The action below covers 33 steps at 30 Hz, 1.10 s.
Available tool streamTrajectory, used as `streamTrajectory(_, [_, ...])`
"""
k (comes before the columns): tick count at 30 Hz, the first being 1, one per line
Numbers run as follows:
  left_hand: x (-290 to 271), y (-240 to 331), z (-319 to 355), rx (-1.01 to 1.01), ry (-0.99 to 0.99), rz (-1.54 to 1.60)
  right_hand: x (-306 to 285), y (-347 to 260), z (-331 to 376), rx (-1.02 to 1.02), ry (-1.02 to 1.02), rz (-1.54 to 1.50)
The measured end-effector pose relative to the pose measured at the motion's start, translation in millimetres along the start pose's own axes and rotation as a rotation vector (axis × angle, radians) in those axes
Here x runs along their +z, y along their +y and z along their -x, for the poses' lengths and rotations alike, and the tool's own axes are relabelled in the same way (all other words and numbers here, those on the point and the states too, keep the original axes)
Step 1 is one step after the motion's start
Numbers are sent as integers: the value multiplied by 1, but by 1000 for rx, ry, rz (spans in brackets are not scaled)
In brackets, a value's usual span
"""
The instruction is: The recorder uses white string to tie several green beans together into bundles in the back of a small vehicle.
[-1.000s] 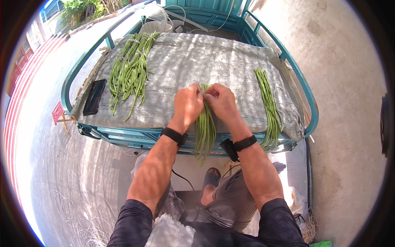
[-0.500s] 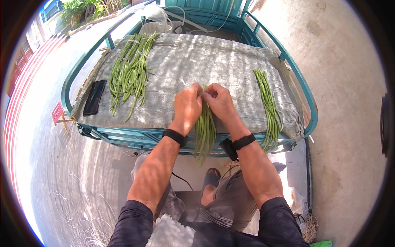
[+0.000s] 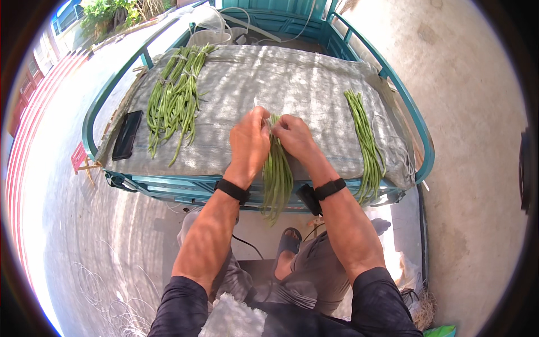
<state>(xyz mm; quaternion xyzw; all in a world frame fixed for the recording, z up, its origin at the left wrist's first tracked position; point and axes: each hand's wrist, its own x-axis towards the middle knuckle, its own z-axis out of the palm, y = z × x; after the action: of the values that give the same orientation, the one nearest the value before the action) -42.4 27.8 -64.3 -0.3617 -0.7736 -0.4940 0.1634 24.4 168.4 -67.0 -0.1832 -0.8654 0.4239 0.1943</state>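
A bundle of long green beans (image 3: pixel 277 174) lies between my hands, its lower ends hanging over the near edge of the cart. My left hand (image 3: pixel 250 141) is closed at the bundle's top left, and a thin white tie (image 3: pixel 256 102) sticks up past its fingers. Pressed together at the bundle's top right are the fingertips of my right hand (image 3: pixel 294 136); what they pinch is hidden. More long beans (image 3: pixel 178 101), tied in bunches, rest at the left. At the right lies a thinner row of long beans (image 3: pixel 364 146).
A grey woven sheet (image 3: pixel 314 84) covers the bed of the teal cart, bordered by side rails (image 3: pixel 412 115). A black phone (image 3: pixel 127 135) lies near the left edge. White buckets (image 3: pixel 210 37) stand behind the sheet. Loose white strands (image 3: pixel 112 297) lie on the ground at lower left.
My fingertips, close together before, are now slightly apart. The left hand has shifted left and a little up, and the right hand slightly left. The bean bundle stays between them.
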Motion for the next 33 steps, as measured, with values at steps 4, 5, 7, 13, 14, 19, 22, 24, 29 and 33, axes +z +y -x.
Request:
streamTrajectory(4, [-8, 14, -7, -24, -112, 70, -3, -2, 1, -58, 14, 45])
streamTrajectory(5, [-9, 15, -8, -23, -138, 80, -3, -2, 2, -99, 18, 53])
streamTrajectory(7, [-9, 14, -11, -17, -139, 108, -4, -5, 4, -127, 15, 78])
streamTrajectory(13, [-11, 14, -16, -17, -134, 204, -3, -3, 4, -207, 36, 42])
streamTrajectory(14, [-11, 14, -17, -40, -141, 214, -3, -1, 4, -207, 35, 17])
streamTrajectory(19, [-17, 9, -17, -2, -145, 242, -3, -5, 4, -152, 11, -27])
streamTrajectory(22, [-18, 6, -17, 27, -126, 289, -1, -3, 1, -116, 6, -72])
streamTrajectory(24, [-17, 3, -19, 38, -118, 330, 0, 4, -2, -107, 9, -116])
streamTrajectory(29, [-27, -1, -19, 16, -298, 304, 0, 8, -5, 35, -60, -259])
streamTrajectory(33, [-26, -9, -20, -33, -366, 284, -4, 1, -3, 63, -103, -311])
